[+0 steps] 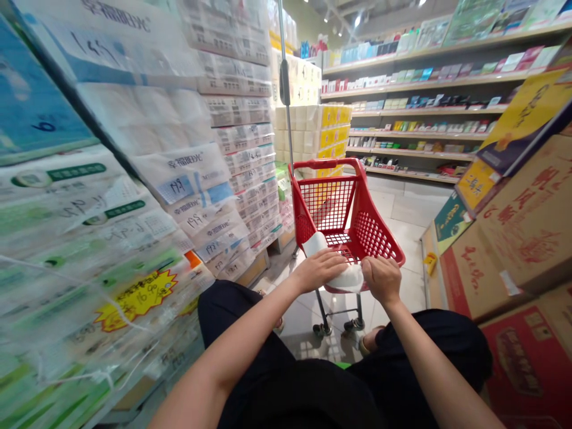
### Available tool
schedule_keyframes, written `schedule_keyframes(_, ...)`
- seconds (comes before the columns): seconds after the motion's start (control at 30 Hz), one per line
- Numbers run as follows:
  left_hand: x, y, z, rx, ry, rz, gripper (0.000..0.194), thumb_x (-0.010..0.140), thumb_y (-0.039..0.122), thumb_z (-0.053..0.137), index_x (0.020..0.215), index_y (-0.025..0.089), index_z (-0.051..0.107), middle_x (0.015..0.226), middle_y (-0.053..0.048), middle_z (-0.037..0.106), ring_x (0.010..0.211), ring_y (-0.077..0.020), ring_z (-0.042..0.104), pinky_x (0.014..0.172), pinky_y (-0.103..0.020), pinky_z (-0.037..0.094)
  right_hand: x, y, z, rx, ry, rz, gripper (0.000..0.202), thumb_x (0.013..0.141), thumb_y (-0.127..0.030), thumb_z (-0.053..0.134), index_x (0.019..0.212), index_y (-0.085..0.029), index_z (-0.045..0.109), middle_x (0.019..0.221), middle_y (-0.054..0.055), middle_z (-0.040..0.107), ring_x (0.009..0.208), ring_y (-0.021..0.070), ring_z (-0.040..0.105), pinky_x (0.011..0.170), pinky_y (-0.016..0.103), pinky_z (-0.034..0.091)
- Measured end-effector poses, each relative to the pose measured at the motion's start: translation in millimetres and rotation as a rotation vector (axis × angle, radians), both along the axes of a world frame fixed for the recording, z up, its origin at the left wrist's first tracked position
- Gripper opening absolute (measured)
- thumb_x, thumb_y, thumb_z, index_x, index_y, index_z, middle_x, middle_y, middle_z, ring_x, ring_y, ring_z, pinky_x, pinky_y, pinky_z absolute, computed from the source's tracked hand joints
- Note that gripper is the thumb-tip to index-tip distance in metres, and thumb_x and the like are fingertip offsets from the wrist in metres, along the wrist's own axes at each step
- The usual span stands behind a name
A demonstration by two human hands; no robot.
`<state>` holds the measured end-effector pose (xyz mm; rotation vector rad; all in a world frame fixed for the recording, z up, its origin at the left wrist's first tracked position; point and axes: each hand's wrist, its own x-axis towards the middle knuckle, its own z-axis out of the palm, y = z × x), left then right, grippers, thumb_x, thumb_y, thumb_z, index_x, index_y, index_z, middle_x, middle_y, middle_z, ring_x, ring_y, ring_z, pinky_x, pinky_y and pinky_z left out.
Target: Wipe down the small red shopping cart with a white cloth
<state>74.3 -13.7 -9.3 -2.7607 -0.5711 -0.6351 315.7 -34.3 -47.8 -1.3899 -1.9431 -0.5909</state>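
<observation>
A small red shopping cart (382, 235) with a lattice plastic basket stands between my knees, near rim toward me. Over that rim lies a white cloth (351, 280), one part showing left of my left hand and another below its fingers. My left hand (322, 268) presses the cloth to the rim, fingers together and curved over it. Closed in a fist, my right hand (382, 277) grips the rim at the near right corner, beside the cloth's end. What lies under its fingers is hidden. The basket's inside shows only its red grid.
Wrapped tissue packs (196, 220) are stacked high along the left. Cardboard boxes (527, 220) line the right side close by. A thin metal pole (288, 119) rises at the cart's far left corner. Stocked shelves (415, 134) stand behind, past pale floor tiles (413, 286).
</observation>
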Motion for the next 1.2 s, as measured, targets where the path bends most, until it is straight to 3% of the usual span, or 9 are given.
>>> schedule_keyframes(0.1,-19,5,3.3,-0.020,-0.016,-0.008,0.034,0.097,0.021,0.046,0.131,0.026,0.051,0.139,-0.004,0.054,0.135,-0.0155,0.043,0.117,-0.038,0.033,-6,0,0.1,-0.005,0.010,-0.019,0.030,0.095,-0.025,0.041,0.071,-0.021,0.059,0.066,0.001,0.063,0.067,0.0158,0.050,0.074,0.035,0.026)
schedule_keyframes(0.2,-21,2,3.5,-0.017,-0.028,0.033,0.026,0.097,0.021,0.047,0.121,0.025,0.057,0.127,-0.005,0.061,0.128,-0.0163,0.049,0.115,-0.039,0.036,-14,-1,0.7,0.001,0.036,-0.027,0.031,0.094,-0.024,0.041,0.070,-0.020,0.060,0.066,0.001,0.063,0.067,0.0157,0.050,0.075,0.035,0.026)
schedule_keyframes(0.3,-8,-6,-0.2,0.024,-0.009,0.080,0.019,0.098,0.021,0.043,0.109,0.021,0.059,0.107,-0.005,0.067,0.112,-0.0167,0.058,0.111,-0.040,0.038,-24,-1,2.5,0.012,0.057,-0.034,0.032,0.094,-0.023,0.041,0.068,-0.020,0.059,0.065,0.002,0.064,0.067,0.0157,0.049,0.075,0.034,0.026)
schedule_keyframes(0.4,14,-11,-7.4,0.047,0.018,0.165,0.018,0.098,0.022,0.041,0.097,0.018,0.059,0.088,-0.006,0.066,0.089,-0.0175,0.063,0.096,-0.037,0.047,-33,-2,4.3,0.008,0.071,-0.046,0.033,0.094,-0.023,0.041,0.067,-0.020,0.058,0.063,0.002,0.062,0.065,0.0156,0.048,0.074,0.034,0.025)
schedule_keyframes(0.57,37,-13,-16.8,0.040,-0.016,0.314,0.019,0.096,0.022,0.042,0.089,0.016,0.058,0.079,-0.007,0.063,0.076,-0.0191,0.062,0.071,-0.033,0.047,-36,0,3.6,-0.011,0.065,-0.032,0.032,0.096,-0.023,0.039,0.073,-0.020,0.061,0.066,0.002,0.064,0.067,0.0156,0.049,0.074,0.034,0.025)
schedule_keyframes(0.77,22,-12,-12.7,0.015,0.028,0.203,0.020,0.098,0.026,0.042,0.109,0.017,0.056,0.095,-0.007,0.065,0.093,-0.0198,0.062,0.089,-0.036,0.047,-22,3,0.3,-0.002,-0.007,0.038,0.030,0.096,-0.025,0.040,0.080,-0.020,0.065,0.072,0.003,0.067,0.069,0.0157,0.052,0.075,0.035,0.027)
schedule_keyframes(0.93,-12,-3,-4.1,-0.003,0.057,0.058,0.030,0.099,0.020,0.040,0.126,0.024,0.053,0.126,-0.005,0.061,0.125,-0.0169,0.051,0.115,-0.038,0.032,-10,2,-0.1,0.010,-0.011,0.053,0.030,0.095,-0.026,0.041,0.076,-0.020,0.063,0.068,0.002,0.065,0.067,0.0157,0.051,0.074,0.034,0.028)
schedule_keyframes(1.07,-33,19,0.3,-0.050,0.033,-0.005,0.034,0.100,0.021,0.039,0.131,0.028,0.052,0.141,-0.002,0.052,0.137,-0.0157,0.041,0.120,-0.038,0.027,-5,0,-0.7,0.009,-0.012,0.035,0.029,0.095,-0.025,0.042,0.075,-0.020,0.062,0.070,0.001,0.066,0.069,0.0157,0.051,0.074,0.035,0.028)
schedule_keyframes(1.2,-34,35,-0.3,-0.127,-0.030,-0.003,0.033,0.098,0.030,0.045,0.129,0.026,0.054,0.135,-0.005,0.056,0.136,-0.0191,0.042,0.121,-0.042,0.024,-3,-1,-3.4,0.017,0.014,0.020,0.028,0.095,-0.024,0.043,0.073,-0.020,0.060,0.070,0.001,0.066,0.069,0.0155,0.051,0.075,0.035,0.028)
